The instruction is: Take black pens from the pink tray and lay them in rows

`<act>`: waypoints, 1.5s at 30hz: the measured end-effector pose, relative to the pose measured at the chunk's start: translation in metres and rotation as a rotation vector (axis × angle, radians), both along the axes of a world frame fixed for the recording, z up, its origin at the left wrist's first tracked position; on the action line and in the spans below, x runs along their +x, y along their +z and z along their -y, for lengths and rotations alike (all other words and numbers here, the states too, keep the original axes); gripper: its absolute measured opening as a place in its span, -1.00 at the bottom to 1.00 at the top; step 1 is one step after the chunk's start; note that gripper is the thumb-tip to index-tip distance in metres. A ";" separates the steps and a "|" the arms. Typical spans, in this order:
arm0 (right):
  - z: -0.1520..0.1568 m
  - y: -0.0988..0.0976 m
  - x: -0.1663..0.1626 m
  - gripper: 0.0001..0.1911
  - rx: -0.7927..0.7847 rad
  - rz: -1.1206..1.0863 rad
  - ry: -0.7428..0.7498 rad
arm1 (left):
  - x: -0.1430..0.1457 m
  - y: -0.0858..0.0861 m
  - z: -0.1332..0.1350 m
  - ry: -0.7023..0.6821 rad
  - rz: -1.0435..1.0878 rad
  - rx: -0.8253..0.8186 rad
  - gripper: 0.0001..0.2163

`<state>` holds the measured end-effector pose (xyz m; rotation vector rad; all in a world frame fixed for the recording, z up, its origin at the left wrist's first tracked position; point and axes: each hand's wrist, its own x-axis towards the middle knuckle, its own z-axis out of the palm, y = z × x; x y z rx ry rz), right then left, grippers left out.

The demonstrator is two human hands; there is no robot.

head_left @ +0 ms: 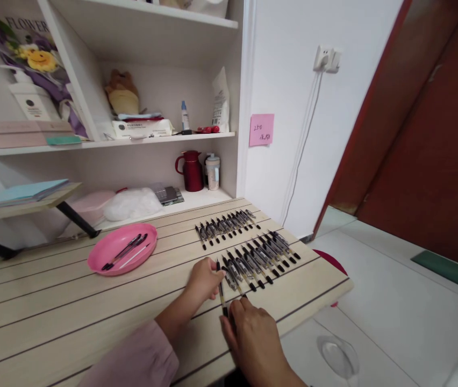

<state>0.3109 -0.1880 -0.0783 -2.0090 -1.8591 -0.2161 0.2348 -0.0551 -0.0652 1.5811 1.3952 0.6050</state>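
Observation:
My left hand (202, 279) pinches the upper part of a slim black-and-clear pen (221, 290) at the left end of the nearer row of pens (261, 259). At the pen's lower, dark end is my right hand (255, 333), closed, with its thumb and fingers around that end; its fingertips are partly hidden. Just above the right knuckles, the end of another pen in the row shows. Farther back lies a second row of similar pens (224, 227), side by side. To the left, a pink plate (97, 264) holds two dark pens and a thin white stick.
The striped wooden table (51, 301) ends at the right above a tiled floor. Behind it stand white shelves (197, 134) with a red jug (192, 171), a cup (213, 172) and a white plastic bag (132, 204). A small raised stand (65, 194) with papers is at left.

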 end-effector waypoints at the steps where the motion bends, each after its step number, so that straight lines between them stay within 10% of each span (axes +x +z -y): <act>1: 0.000 0.000 0.001 -0.93 -0.004 0.004 -0.006 | 0.000 0.000 0.000 -0.003 -0.006 0.001 -0.88; 45: -0.029 0.007 0.024 -0.81 -0.042 0.030 -0.104 | -0.005 -0.002 0.010 -0.051 0.176 -0.102 -0.49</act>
